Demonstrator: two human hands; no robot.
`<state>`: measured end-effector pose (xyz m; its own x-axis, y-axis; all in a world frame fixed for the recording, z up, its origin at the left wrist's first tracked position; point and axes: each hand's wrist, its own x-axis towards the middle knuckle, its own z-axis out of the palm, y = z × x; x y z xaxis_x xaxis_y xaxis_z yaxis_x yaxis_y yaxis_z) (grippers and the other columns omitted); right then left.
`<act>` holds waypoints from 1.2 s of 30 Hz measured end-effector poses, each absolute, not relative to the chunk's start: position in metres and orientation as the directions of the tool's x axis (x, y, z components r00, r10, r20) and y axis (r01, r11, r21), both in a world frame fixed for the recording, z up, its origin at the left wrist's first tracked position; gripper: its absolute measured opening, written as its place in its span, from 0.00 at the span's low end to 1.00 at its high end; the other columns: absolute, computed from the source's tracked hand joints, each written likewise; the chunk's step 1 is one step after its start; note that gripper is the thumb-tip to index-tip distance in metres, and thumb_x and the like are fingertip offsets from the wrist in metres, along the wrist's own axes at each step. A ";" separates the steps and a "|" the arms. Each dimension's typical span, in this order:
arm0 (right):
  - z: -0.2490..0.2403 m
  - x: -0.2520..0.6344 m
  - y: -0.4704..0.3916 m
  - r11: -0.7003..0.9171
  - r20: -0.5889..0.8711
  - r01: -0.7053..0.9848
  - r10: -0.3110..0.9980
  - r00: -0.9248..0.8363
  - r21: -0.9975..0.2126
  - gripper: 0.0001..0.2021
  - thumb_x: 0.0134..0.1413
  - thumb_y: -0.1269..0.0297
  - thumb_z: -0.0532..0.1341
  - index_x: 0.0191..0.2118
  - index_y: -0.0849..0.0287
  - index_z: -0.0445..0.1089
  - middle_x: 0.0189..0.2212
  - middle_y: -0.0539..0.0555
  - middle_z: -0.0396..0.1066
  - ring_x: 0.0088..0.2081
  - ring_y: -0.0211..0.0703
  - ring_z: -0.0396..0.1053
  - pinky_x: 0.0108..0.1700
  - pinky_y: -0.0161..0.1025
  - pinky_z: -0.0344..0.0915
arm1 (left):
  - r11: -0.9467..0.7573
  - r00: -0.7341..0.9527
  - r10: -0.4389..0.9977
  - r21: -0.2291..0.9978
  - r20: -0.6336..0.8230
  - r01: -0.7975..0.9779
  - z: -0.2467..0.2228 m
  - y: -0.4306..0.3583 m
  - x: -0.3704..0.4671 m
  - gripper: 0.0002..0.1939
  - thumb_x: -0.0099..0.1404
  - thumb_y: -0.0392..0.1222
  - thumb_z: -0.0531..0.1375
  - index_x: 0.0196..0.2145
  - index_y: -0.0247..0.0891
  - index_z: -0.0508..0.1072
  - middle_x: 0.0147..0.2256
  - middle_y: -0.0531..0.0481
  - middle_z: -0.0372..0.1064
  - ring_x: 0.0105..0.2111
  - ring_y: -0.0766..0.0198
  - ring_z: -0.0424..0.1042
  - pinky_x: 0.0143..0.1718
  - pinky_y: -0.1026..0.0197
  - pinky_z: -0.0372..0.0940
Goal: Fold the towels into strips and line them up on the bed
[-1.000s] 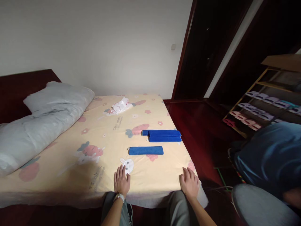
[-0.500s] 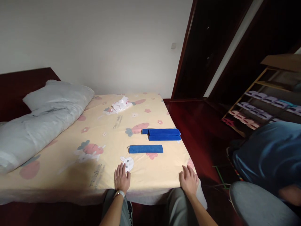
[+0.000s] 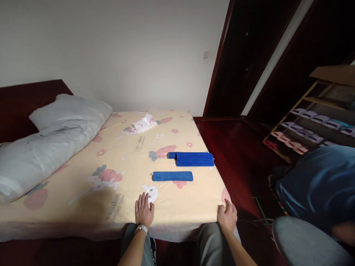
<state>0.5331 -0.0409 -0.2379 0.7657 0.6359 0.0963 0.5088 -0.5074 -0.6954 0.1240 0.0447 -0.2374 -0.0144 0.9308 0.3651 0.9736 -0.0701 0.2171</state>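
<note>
Left hand (image 3: 144,213) lies flat and open on the bed sheet (image 3: 194,207); right hand (image 3: 227,217) curls over the sheet's corner edge, gripping it. Best to tug evenly so it stays smooth. Folded blue cloths (image 3: 172,176) lie beyond. Printed sheet lettering is unreadable

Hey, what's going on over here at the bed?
A person rests the left hand flat on the bedsheet at the near edge, while the right hand curls over the sheet's corner. Neither touches the folded blue cloths: one strip lies just beyond the hands, a stacked pair behind it. Another person sits at right.
</note>
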 end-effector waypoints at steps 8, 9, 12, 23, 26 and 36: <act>-0.239 0.534 -0.043 -0.525 0.085 0.530 0.652 0.753 -0.666 0.29 0.60 0.55 0.45 0.63 0.63 0.60 0.59 0.68 0.60 0.62 0.64 0.57 0.62 0.55 0.54 | -0.055 -0.017 0.939 0.199 0.343 0.978 -0.232 0.045 0.126 0.29 0.65 0.41 0.51 0.63 0.37 0.65 0.66 0.42 0.58 0.67 0.52 0.53 0.69 0.44 0.45; -0.239 0.534 -0.044 -0.535 0.086 0.541 0.655 0.751 -0.649 0.29 0.60 0.55 0.45 0.63 0.62 0.61 0.60 0.68 0.60 0.62 0.64 0.57 0.61 0.55 0.54 | -0.054 -0.019 0.939 0.202 0.343 0.978 -0.231 0.044 0.127 0.29 0.65 0.41 0.51 0.63 0.37 0.65 0.66 0.43 0.58 0.67 0.52 0.53 0.69 0.44 0.45; -0.230 0.533 -0.045 -0.586 0.138 0.578 0.625 0.769 -0.567 0.28 0.59 0.54 0.47 0.61 0.61 0.64 0.63 0.68 0.57 0.64 0.67 0.54 0.62 0.62 0.51 | -0.064 -0.014 0.934 0.208 0.357 0.976 -0.232 0.044 0.126 0.29 0.65 0.41 0.52 0.63 0.36 0.66 0.66 0.42 0.58 0.67 0.51 0.54 0.69 0.44 0.45; -0.142 0.485 0.099 -0.551 -0.413 0.200 0.778 0.474 -0.810 0.17 0.64 0.51 0.59 0.48 0.60 0.71 0.45 0.57 0.73 0.43 0.47 0.73 0.45 0.45 0.71 | -0.091 0.000 0.912 0.202 0.409 0.975 -0.239 0.044 0.123 0.28 0.65 0.39 0.53 0.62 0.35 0.66 0.65 0.43 0.61 0.66 0.52 0.57 0.68 0.46 0.47; -0.146 0.471 0.132 -0.603 -0.519 0.068 0.733 0.439 -0.795 0.16 0.65 0.54 0.61 0.50 0.61 0.70 0.44 0.54 0.72 0.40 0.41 0.73 0.42 0.43 0.73 | -0.099 0.005 0.905 0.199 0.426 0.975 -0.240 0.044 0.122 0.28 0.65 0.39 0.53 0.62 0.36 0.66 0.65 0.44 0.61 0.66 0.52 0.56 0.68 0.46 0.46; -0.128 0.445 0.164 -0.388 -0.508 -0.367 0.798 0.326 -0.845 0.12 0.55 0.58 0.66 0.33 0.55 0.62 0.25 0.48 0.68 0.28 0.40 0.74 0.32 0.35 0.76 | -0.110 0.010 0.900 0.204 0.436 0.973 -0.242 0.044 0.122 0.29 0.64 0.38 0.53 0.62 0.36 0.66 0.65 0.43 0.61 0.66 0.52 0.57 0.68 0.46 0.47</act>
